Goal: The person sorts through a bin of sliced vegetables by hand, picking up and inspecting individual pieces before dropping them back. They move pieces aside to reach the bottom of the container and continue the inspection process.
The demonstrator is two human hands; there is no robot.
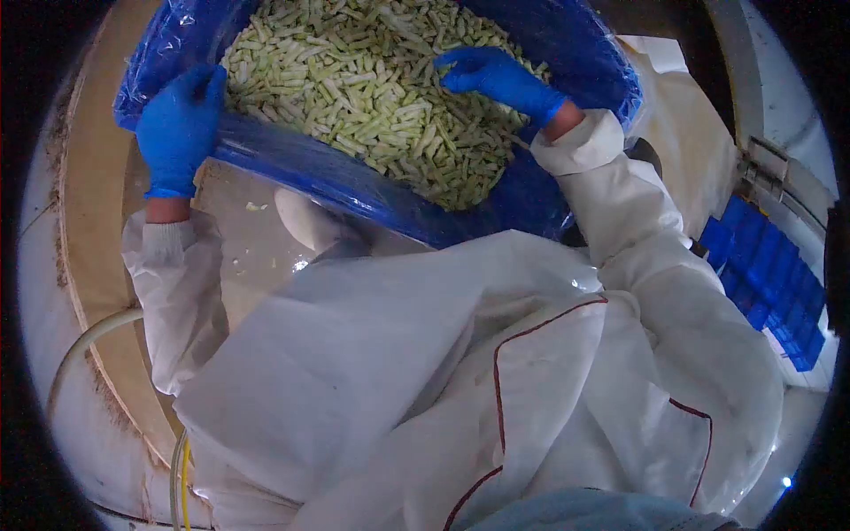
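A large container lined with blue plastic film (354, 181) holds a heap of pale green cut vegetable pieces (381, 97). My left hand (180, 128), in a blue glove, is at the container's left edge, its fingers bent together against the blue film; what they grip, if anything, is hidden. Over the right part of the heap is my right hand (496, 78), also blue-gloved, its fingers pointing left and slightly apart, with nothing seen in them.
Stacked blue crates (766, 274) stand at the right. A pale hose (88, 336) and a yellow one (185, 482) run at the lower left. Below the container, a few scraps lie on the wet floor (243, 239). A tan board (97, 203) curves along the left.
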